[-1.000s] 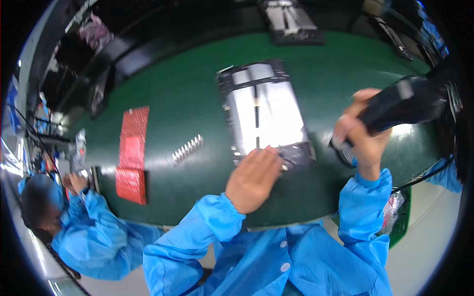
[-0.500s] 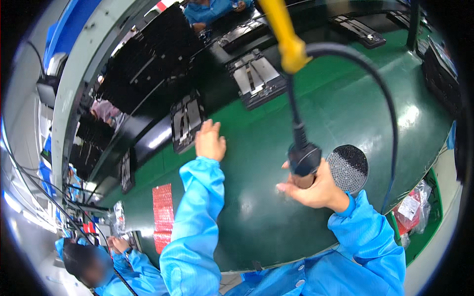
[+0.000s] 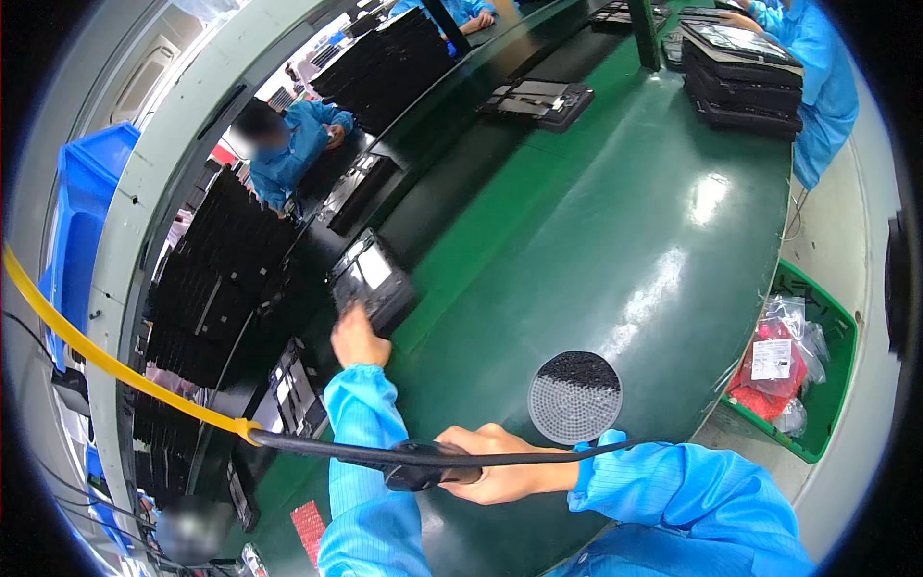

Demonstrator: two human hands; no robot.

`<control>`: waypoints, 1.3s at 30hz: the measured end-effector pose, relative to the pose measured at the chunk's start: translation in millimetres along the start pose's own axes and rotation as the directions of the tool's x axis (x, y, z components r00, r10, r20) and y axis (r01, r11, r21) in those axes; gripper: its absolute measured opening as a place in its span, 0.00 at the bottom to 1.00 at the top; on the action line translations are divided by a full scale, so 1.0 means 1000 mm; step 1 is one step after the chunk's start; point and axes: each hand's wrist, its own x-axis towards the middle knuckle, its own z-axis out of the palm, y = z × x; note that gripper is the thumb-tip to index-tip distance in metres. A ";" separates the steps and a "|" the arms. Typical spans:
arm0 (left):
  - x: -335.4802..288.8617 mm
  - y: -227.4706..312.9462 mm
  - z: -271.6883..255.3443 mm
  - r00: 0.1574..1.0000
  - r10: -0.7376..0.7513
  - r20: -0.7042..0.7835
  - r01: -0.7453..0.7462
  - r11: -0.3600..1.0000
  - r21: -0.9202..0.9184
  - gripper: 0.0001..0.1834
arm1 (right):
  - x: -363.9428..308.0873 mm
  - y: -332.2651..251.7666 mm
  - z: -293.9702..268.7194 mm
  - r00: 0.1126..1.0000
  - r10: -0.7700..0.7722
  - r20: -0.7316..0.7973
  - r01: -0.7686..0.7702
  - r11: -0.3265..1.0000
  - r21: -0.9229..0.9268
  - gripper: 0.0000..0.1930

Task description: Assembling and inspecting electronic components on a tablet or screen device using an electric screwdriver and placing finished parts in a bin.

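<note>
My right hand (image 3: 505, 464) is closed around a black corded power tool (image 3: 423, 468), shaped like an electric screwdriver; its tip is out of sight. A thick black cable crosses in front of the tool and joins a yellow cord (image 3: 144, 380). Stretched out to the far left, my left hand (image 3: 360, 341) has its fingers at the near edge of a flat black device (image 3: 373, 279) with a pale panel; the fingertips are blurred and partly hidden. A round grey perforated plate (image 3: 575, 413), with small black pieces heaped on its far part, lies beyond my right wrist.
More flat devices lie along the dark strip, including one (image 3: 538, 102) farther off and another (image 3: 298, 389) at left. Black stacks (image 3: 221, 269) stand behind it. A green bin (image 3: 832, 423) with bagged items sits right of the bench. Co-workers are across and at far right.
The view has swung to the right. My left hand has reached from beside the row of devices onto one device's edge. My right hand, with the corded tool, is now closer to my left forearm.
</note>
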 end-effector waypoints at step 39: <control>-0.376 -0.075 -0.122 0.758 -0.570 0.317 0.626 0.500 -0.599 0.13 | -0.002 -0.021 -0.014 0.924 0.183 -0.337 -0.248 0.955 -0.161 0.19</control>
